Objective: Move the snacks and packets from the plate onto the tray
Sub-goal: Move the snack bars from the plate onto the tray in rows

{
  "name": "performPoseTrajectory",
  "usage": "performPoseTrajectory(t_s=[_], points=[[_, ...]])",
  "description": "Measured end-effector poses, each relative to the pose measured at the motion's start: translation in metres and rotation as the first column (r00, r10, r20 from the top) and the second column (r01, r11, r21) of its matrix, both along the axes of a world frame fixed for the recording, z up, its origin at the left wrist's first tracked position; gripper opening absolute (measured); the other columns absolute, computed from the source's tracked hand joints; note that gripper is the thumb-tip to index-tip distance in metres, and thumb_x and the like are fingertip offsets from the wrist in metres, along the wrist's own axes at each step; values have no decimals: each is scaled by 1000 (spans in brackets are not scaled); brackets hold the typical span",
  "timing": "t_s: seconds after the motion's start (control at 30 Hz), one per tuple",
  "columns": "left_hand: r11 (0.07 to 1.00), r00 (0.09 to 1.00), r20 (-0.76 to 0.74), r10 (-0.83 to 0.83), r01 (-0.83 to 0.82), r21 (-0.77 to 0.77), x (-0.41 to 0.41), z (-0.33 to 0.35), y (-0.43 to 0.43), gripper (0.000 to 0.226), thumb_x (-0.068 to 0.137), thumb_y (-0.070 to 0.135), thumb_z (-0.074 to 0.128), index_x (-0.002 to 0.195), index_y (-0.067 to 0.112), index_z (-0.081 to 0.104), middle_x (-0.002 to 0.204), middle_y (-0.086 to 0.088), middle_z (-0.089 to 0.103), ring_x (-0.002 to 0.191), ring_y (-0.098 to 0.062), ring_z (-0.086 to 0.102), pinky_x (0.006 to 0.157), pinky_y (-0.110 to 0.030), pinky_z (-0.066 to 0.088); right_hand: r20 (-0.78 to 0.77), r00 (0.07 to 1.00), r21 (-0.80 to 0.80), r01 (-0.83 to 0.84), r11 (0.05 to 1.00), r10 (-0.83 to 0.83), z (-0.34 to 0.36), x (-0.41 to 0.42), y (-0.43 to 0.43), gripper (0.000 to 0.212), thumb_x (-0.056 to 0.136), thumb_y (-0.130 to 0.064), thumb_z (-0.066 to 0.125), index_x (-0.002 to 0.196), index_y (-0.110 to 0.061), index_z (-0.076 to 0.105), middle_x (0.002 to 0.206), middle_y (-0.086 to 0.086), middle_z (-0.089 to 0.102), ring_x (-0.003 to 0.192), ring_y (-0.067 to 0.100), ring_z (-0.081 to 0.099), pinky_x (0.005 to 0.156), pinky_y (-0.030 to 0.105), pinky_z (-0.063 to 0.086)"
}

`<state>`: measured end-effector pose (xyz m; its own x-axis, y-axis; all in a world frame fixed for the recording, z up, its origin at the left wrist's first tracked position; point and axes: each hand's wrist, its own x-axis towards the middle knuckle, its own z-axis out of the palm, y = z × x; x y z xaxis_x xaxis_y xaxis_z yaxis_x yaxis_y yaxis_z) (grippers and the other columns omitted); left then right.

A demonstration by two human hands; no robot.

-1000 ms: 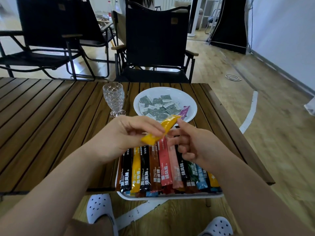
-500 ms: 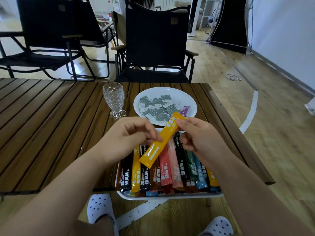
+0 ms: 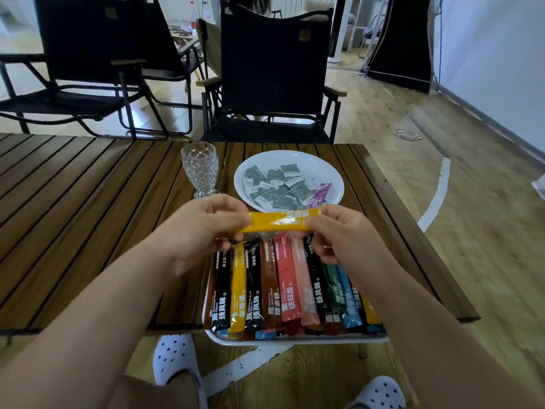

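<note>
A yellow stick packet [image 3: 280,221] lies level in the air between the plate and the tray. My left hand [image 3: 203,231] pinches its left end and my right hand [image 3: 339,237] pinches its right end. Below the hands, the white tray [image 3: 295,340] at the table's near edge holds several coloured stick packets [image 3: 283,284] lying side by side. Behind the hands stands the white plate [image 3: 330,172] with several small grey-green sachets [image 3: 277,187] and one purple stick packet [image 3: 320,194] at its right side.
A clear patterned glass [image 3: 200,169] stands left of the plate on the slatted wooden table [image 3: 73,208]. Black folding chairs [image 3: 274,69] stand beyond the table's far edge. The table's right edge runs close beside the plate and tray.
The yellow packet was tilted with its left end low; both hands have turned it level and lifted it slightly.
</note>
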<state>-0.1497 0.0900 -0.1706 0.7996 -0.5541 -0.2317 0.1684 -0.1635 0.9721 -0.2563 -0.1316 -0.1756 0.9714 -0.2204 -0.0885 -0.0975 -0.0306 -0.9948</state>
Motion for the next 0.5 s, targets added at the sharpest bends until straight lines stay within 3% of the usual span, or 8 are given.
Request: performPoseTrajectory(t_s=[0.13, 0.2, 0.27, 0.33, 0.43, 0.5], points=[[939, 943, -263, 205, -265, -219, 4, -3, -4, 25, 69, 23, 78, 87, 15, 64, 70, -3, 73, 54, -6, 64, 42, -13, 46, -163, 947, -170, -302, 938, 276, -5, -5, 8, 7, 89, -24, 73, 85, -29, 76, 71, 0, 73, 53, 5, 54, 46, 15, 40], [933, 936, -267, 232, -291, -213, 4, -4, -5, 23, 70, 25, 77, 85, 14, 64, 68, -2, 73, 52, -5, 63, 41, -13, 46, -174, 927, -173, -361, 916, 333, -5, -5, 12, 10, 90, -34, 72, 81, -31, 76, 76, -2, 76, 55, 5, 54, 47, 15, 42], [967, 964, -129, 233, -244, -77, 7, -3, 1, 24, 75, 25, 78, 89, 11, 66, 65, -2, 70, 49, -5, 59, 42, -15, 45, -163, 954, -209, -284, 936, 253, -2, -3, 11, 24, 90, -43, 68, 78, -24, 75, 75, 5, 74, 55, 7, 53, 46, 14, 41], [976, 992, 14, 122, -123, 181, 12, -5, 9, 20, 82, 23, 78, 92, 8, 69, 66, -3, 70, 50, -6, 58, 44, -17, 47, -173, 979, -225, -147, 963, 109, 0, -1, 6, 31, 91, -43, 64, 80, -16, 74, 83, 17, 73, 54, 9, 51, 44, 15, 38], [887, 999, 21, -44, 30, 461, 11, -15, 9, 21, 83, 22, 81, 92, 6, 70, 72, -6, 71, 59, -12, 62, 50, -19, 51, -192, 981, -216, -22, 976, -20, 0, 0, 0, 25, 94, -32, 63, 79, -16, 74, 74, 2, 73, 51, 7, 49, 42, 15, 36], [847, 997, 65, -47, 5, 531, 9, -23, 4, 24, 81, 21, 84, 88, 5, 68, 73, -10, 71, 64, -16, 66, 53, -21, 54, -205, 977, -207, 10, 978, -54, 0, -1, 1, 19, 93, -27, 63, 81, -16, 74, 73, -2, 74, 49, 7, 48, 41, 16, 36]])
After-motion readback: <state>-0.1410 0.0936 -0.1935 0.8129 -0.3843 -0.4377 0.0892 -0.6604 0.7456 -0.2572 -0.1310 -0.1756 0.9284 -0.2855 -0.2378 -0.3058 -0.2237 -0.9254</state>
